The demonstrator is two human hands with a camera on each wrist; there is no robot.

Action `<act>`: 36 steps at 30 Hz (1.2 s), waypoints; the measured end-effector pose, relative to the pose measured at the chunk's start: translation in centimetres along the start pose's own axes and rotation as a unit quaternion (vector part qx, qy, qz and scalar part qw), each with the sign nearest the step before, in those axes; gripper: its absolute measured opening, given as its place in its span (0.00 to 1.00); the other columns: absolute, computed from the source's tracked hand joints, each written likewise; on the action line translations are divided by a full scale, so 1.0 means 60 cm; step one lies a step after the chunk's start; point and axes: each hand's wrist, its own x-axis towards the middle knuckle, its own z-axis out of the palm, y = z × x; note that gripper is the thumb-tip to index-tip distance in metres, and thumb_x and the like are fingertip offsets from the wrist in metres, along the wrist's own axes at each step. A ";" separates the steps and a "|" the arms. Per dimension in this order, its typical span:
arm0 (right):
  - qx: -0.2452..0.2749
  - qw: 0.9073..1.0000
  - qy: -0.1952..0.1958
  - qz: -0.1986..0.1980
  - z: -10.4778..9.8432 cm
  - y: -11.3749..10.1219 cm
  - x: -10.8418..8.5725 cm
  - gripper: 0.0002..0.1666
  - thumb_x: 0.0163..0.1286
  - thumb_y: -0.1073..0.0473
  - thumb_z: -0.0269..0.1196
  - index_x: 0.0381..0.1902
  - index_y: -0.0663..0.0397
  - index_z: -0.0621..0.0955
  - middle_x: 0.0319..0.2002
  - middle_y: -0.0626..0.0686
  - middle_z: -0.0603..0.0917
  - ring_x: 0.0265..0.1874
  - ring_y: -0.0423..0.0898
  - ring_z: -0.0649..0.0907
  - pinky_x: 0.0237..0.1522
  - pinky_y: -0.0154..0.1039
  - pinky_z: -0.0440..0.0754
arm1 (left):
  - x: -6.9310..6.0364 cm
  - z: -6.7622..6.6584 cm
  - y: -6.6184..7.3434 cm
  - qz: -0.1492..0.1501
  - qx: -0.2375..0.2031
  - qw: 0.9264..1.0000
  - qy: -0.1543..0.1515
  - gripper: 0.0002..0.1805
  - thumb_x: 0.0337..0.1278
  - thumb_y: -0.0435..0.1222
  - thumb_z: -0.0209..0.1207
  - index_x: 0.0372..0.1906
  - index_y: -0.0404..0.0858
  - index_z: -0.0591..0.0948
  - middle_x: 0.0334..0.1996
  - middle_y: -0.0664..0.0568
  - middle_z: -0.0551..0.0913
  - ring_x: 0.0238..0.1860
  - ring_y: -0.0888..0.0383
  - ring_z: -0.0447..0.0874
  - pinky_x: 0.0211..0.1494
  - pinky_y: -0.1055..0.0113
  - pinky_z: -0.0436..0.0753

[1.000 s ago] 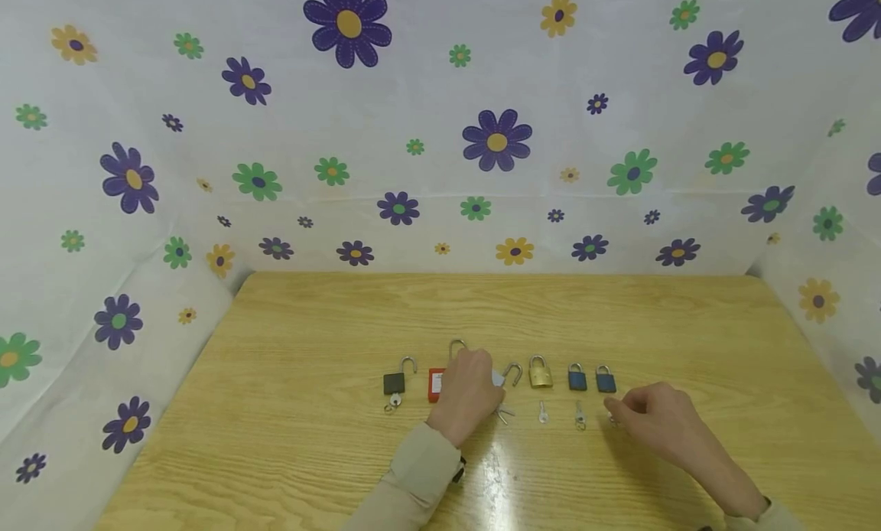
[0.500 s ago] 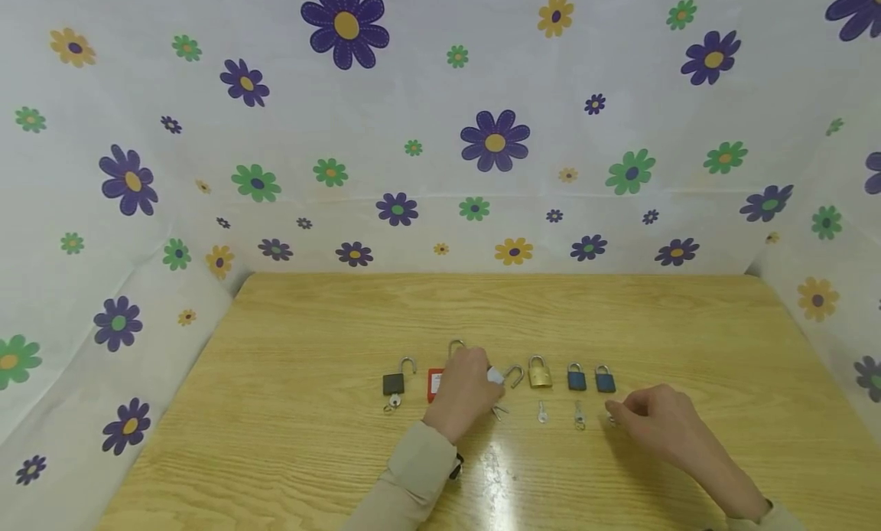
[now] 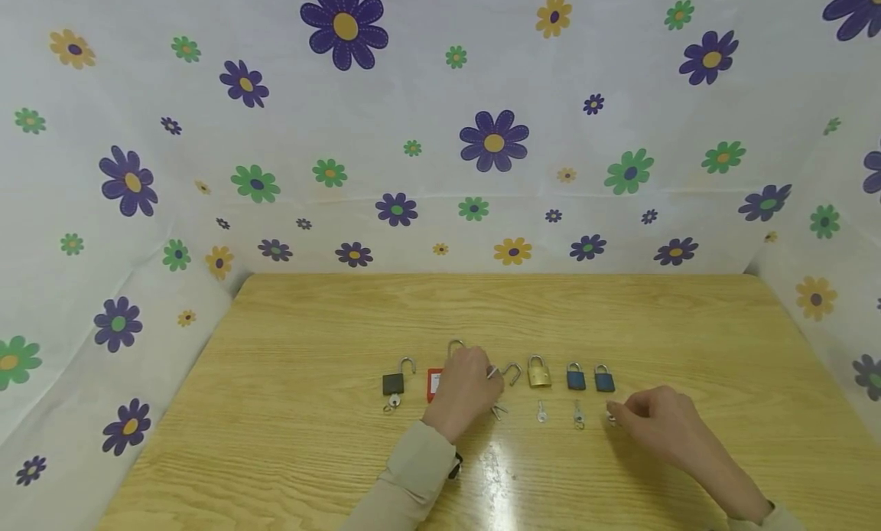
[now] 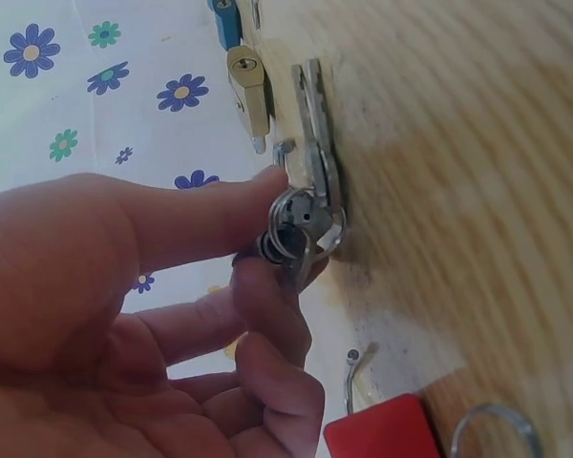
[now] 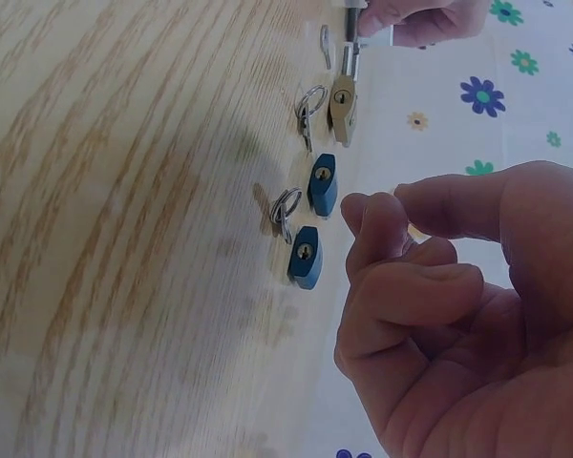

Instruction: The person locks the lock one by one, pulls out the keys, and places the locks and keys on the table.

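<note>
My left hand pinches a silver padlock between thumb and index finger, and its shackle stands out to the right, swung open. A ring with several keys hangs at the thumb and fingertips in the left wrist view. Most of the padlock's body is hidden by the fingers. Loosely curled and holding nothing, my right hand hovers beside the rightmost key. Above that key lies a blue padlock, with a second blue padlock on its left.
A gold padlock lies right of the silver one, with a key below it. Another key with a ring lies below the second blue padlock. Left are a red padlock, partly covered, and a black padlock with a key.
The silver padlock has turned in my left hand, so less of its face shows, and its keys have shifted slightly left. My right hand has barely moved.
</note>
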 end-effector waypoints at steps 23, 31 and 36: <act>0.003 1.000 -0.008 -0.023 0.001 -0.002 -0.003 0.18 0.75 0.52 0.62 0.28 0.53 0.89 0.23 0.47 0.85 0.25 0.43 0.75 0.28 0.38 0.72 | -0.009 -0.021 -0.012 -0.032 -0.020 0.999 -0.029 0.11 0.64 0.39 0.66 0.27 0.40 0.87 0.24 0.54 0.84 0.24 0.60 0.72 0.28 0.67 0.71; 0.005 1.000 -0.005 -0.007 -0.001 -0.011 0.000 0.18 0.75 0.50 0.61 0.28 0.51 0.88 0.22 0.46 0.84 0.24 0.43 0.74 0.27 0.37 0.71 | -0.018 -0.030 -0.009 -0.036 -0.072 0.997 -0.018 0.10 0.65 0.42 0.67 0.43 0.40 0.88 0.35 0.55 0.87 0.37 0.61 0.81 0.41 0.64 0.80; 0.009 1.000 0.008 -0.024 -0.005 -0.023 0.000 0.19 0.76 0.49 0.61 0.28 0.51 0.88 0.18 0.45 0.80 0.18 0.40 0.71 0.23 0.35 0.69 | -0.027 -0.034 -0.006 -0.029 -0.116 0.993 -0.004 0.11 0.65 0.44 0.67 0.44 0.42 0.88 0.34 0.57 0.87 0.36 0.62 0.81 0.39 0.65 0.80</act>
